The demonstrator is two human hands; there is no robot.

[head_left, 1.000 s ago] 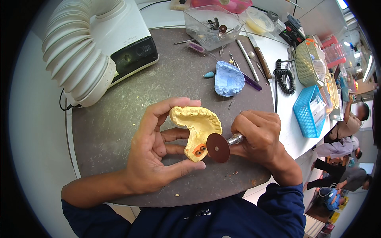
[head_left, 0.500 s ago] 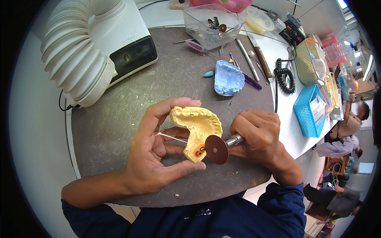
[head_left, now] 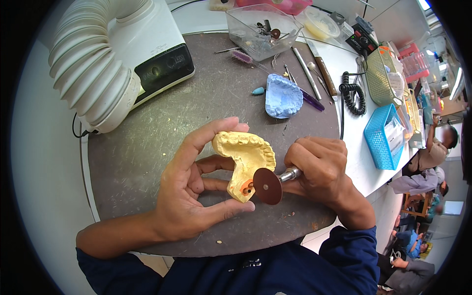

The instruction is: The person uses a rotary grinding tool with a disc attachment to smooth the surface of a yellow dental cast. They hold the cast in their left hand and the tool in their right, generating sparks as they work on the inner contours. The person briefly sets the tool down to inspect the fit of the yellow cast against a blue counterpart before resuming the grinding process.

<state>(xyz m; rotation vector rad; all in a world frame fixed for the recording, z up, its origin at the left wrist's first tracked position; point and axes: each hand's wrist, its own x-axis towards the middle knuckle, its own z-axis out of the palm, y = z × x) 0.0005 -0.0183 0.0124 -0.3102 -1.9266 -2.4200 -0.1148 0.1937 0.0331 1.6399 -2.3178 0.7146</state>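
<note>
My left hand (head_left: 189, 182) grips a yellow plaster dental model (head_left: 248, 152) shaped like a horseshoe, its row of teeth toward the far right. Fingers hold its far and left sides, and the thumb presses on its near end. At that near end sits an orange patch (head_left: 247, 187) with small dark holes. Closed around a silver rotary handpiece (head_left: 290, 173), my right hand (head_left: 317, 167) holds it from the right. A brown cutting disc (head_left: 268, 187) on its tip lies beside the orange patch, overlapping the model's edge; whether it touches cannot be told.
Beyond the model lies a blue dental model (head_left: 283, 97), with a purple pen-like tool (head_left: 313, 102), a wooden-handled knife (head_left: 323, 70) and a clear bin (head_left: 263, 37) farther off. A white ribbed hose (head_left: 93, 64) stands left. A blue basket (head_left: 383, 138) is right; people work beyond.
A thin white strand between my left palm and the yellow model no longer shows. The model has shifted very slightly; the disc stays by its near end. Far right, people have moved.
</note>
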